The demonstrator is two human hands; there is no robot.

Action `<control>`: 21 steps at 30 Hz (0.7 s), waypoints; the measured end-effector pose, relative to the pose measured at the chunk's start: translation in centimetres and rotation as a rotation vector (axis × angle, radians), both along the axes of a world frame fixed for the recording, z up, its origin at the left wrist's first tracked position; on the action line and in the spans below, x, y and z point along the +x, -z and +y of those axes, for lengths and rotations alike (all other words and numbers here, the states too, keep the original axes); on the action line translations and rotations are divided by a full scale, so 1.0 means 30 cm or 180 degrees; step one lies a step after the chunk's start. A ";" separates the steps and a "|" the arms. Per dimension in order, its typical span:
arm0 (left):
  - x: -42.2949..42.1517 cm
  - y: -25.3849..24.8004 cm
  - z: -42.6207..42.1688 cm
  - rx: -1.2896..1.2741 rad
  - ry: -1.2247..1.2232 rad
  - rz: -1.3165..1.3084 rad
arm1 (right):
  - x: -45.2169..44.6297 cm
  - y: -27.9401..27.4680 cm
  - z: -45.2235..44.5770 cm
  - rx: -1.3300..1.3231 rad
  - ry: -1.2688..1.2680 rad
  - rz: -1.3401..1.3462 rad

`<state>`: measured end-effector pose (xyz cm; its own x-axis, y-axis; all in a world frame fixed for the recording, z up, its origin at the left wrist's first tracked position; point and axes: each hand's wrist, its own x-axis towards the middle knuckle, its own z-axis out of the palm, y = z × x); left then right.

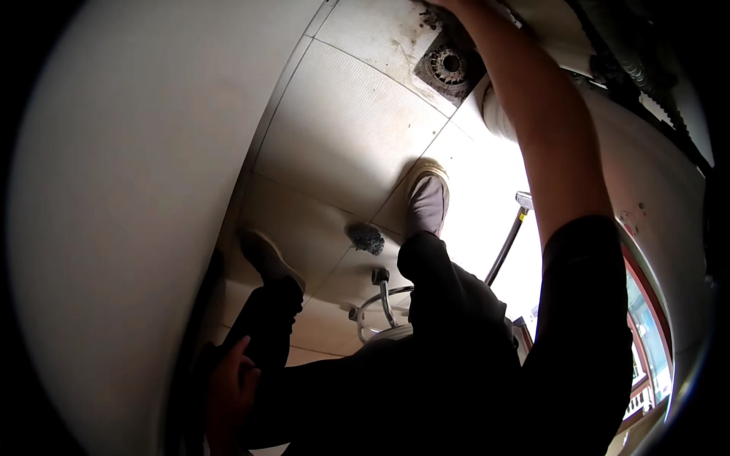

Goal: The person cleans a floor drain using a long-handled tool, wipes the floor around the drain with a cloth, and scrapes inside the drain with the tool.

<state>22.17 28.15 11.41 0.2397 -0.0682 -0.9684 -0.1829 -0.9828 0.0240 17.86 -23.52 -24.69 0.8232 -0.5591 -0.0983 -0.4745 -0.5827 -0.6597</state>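
Observation:
My left hand (230, 391) rests in dim light by my left leg at the lower left. Its visible fingers are apart and I make out nothing in them. My right arm stretches up along the right side to the top edge, where only a sliver of my right hand (447, 3) shows; its fingers are cut off. Just below that hand lies a round slotted floor drain (449, 65) in a square of dark grime. On the tiles between my feet sits a dark, tangled clump (366, 238), like a scouring pad.
Pale tiled floor (342, 121) runs between a smooth white panel (137, 190) on the left and a white rounded object (496, 114) beside the drain. Chrome stool legs (386, 300) stand beneath me. A dark pole (506, 247) leans at right; a ribbed hose (631, 57) hangs upper right.

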 end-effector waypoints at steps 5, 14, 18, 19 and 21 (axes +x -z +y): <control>-0.001 0.005 -0.002 -0.0186 0.0239 0.0144 | -0.177 0.092 0.355 0.1089 0.0217 -0.0287; -0.013 -0.005 0.021 -0.0157 0.0393 0.0096 | -0.250 -0.109 0.136 0.2259 -0.0019 -0.0982; -0.017 -0.008 0.023 -0.0052 0.0317 0.0148 | -0.175 -0.010 -0.103 0.0637 0.0845 -0.0934; -0.022 -0.006 0.018 -0.0055 0.0296 0.0153 | -0.166 -0.015 -0.120 0.0074 0.0239 -0.0536; -0.022 -0.011 -0.002 -0.0017 0.0270 0.0180 | -0.170 0.047 -0.036 -0.0347 0.0318 -0.0091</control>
<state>21.50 28.08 11.74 0.1779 -0.0913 -0.9798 -0.2637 -0.9637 0.0419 12.75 -24.60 -26.09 0.7647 -0.6444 -0.0098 -0.5156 -0.6026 -0.6092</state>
